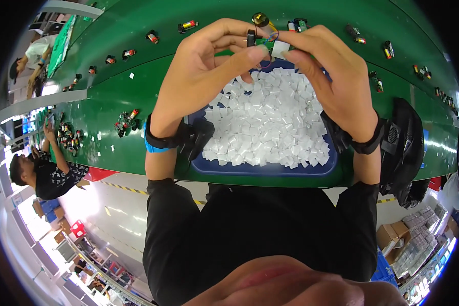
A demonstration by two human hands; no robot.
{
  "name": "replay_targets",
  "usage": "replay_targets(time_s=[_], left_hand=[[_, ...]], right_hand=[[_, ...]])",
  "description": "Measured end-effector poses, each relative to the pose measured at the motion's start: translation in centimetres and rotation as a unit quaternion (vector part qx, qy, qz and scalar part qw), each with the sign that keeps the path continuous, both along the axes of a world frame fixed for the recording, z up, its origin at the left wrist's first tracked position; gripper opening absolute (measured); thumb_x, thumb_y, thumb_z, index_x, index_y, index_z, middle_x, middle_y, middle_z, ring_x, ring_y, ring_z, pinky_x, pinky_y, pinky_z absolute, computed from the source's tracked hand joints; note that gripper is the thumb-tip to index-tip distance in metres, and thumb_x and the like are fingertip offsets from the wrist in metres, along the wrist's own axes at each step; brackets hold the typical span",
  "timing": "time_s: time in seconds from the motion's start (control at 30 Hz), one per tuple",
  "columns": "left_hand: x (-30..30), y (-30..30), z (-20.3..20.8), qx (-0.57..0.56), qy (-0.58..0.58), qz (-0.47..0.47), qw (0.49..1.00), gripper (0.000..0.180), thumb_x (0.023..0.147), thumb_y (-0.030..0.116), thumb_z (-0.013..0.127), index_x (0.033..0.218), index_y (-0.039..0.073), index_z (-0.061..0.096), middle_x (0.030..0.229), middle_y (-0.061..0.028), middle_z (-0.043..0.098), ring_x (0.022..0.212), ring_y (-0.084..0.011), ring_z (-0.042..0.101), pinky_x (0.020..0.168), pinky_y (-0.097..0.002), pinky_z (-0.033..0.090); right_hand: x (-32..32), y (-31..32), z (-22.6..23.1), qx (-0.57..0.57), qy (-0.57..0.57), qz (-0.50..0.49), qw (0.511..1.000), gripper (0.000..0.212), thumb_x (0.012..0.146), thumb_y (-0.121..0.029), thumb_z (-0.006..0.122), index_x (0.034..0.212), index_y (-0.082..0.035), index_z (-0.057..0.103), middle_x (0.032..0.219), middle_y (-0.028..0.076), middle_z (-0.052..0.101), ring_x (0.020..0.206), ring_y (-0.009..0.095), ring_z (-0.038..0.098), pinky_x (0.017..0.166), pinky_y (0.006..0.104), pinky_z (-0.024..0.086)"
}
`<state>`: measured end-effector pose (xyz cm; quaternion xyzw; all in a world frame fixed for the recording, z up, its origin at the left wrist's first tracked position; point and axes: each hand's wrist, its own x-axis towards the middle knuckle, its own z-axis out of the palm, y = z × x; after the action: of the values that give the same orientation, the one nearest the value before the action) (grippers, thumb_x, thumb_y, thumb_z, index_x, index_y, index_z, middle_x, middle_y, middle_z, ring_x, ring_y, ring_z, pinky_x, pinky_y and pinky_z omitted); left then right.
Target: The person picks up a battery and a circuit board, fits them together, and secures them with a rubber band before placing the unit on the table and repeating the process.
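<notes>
Above the far side of the blue tray [265, 170], both my hands hold parts of a small wired electronic assembly. My left hand [201, 71] pinches it near a black round part [251, 38], its fingers curled. Thin wires run from there to a green circuit board, and a shiny gold-coloured disc [260, 20] sticks up beyond my fingertips. My right hand [336, 71] has thumb and forefinger closed at a white square piece [280, 50] against the assembly. Small white square pieces [270, 120] heap the tray below. My fingers partly hide the assembly.
Similar wired assemblies with red and yellow cylinders [188, 25] lie along the green table [153, 66], on both sides. A cluster of them [69, 137] sits by a co-worker [51, 171] at left. A black bag [405, 148] hangs at the table's right edge.
</notes>
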<state>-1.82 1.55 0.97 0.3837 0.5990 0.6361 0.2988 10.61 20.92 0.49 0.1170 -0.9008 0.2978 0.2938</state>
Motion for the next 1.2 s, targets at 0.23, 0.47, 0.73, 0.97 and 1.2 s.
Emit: replay_targets(time_s=[0.23, 0.47, 0.73, 0.97, 1.2], left_hand=[[0.0, -0.3, 0.2, -0.031, -0.098, -0.008, 0.995, 0.025, 0.093, 0.007, 0.068, 0.116, -0.003, 0.064, 0.099, -0.0075, 0.066, 0.083, -0.0114, 0.062, 0.066, -0.0265, 0.056], [0.0, -0.4, 0.4, -0.026, -0.097, 0.002, 0.995, 0.026, 0.093, 0.01, 0.069, 0.115, -0.004, 0.064, 0.096, -0.007, 0.067, 0.081, -0.0108, 0.062, 0.063, -0.026, 0.055], [-0.2, -0.4, 0.2, -0.043, -0.111, -0.001, 0.993, 0.027, 0.092, 0.011, 0.071, 0.115, -0.004, 0.065, 0.096, -0.0074, 0.068, 0.082, -0.0102, 0.062, 0.061, -0.0258, 0.056], [0.1, 0.0, -0.5, -0.03, -0.07, 0.013, 0.997, 0.027, 0.091, 0.011, 0.072, 0.113, -0.003, 0.065, 0.097, -0.0069, 0.069, 0.081, -0.01, 0.063, 0.06, -0.0263, 0.056], [0.3, 0.0, -0.6, -0.039, -0.003, 0.023, 0.999, 0.021, 0.091, 0.009, 0.071, 0.109, 0.0, 0.066, 0.095, -0.0044, 0.067, 0.081, -0.0077, 0.062, 0.06, -0.0248, 0.055]], right_hand=[[0.3, -0.1, -0.2, 0.146, 0.093, -0.006, 0.985, 0.029, 0.077, -0.007, 0.081, 0.103, -0.005, 0.069, 0.101, 0.008, 0.072, 0.074, 0.02, 0.069, 0.061, 0.027, 0.054], [-0.1, -0.4, -1.1, 0.159, 0.14, -0.034, 0.977, 0.027, 0.074, -0.007, 0.083, 0.095, -0.004, 0.066, 0.098, 0.006, 0.074, 0.071, 0.021, 0.069, 0.059, 0.0273, 0.054], [-0.2, -0.3, -0.8, 0.164, 0.125, -0.031, 0.978, 0.026, 0.075, -0.007, 0.082, 0.094, -0.004, 0.065, 0.098, 0.006, 0.074, 0.072, 0.021, 0.069, 0.06, 0.0276, 0.055], [0.2, -1.3, -1.0, 0.13, 0.071, -0.068, 0.987, 0.024, 0.076, -0.004, 0.08, 0.095, -0.005, 0.065, 0.097, 0.005, 0.073, 0.073, 0.023, 0.069, 0.061, 0.0287, 0.055], [0.6, -1.7, -0.4, -0.138, -0.077, -0.039, 0.987, 0.015, 0.086, -0.004, 0.073, 0.096, -0.001, 0.064, 0.092, 0.003, 0.068, 0.082, 0.015, 0.069, 0.066, 0.0263, 0.055]])
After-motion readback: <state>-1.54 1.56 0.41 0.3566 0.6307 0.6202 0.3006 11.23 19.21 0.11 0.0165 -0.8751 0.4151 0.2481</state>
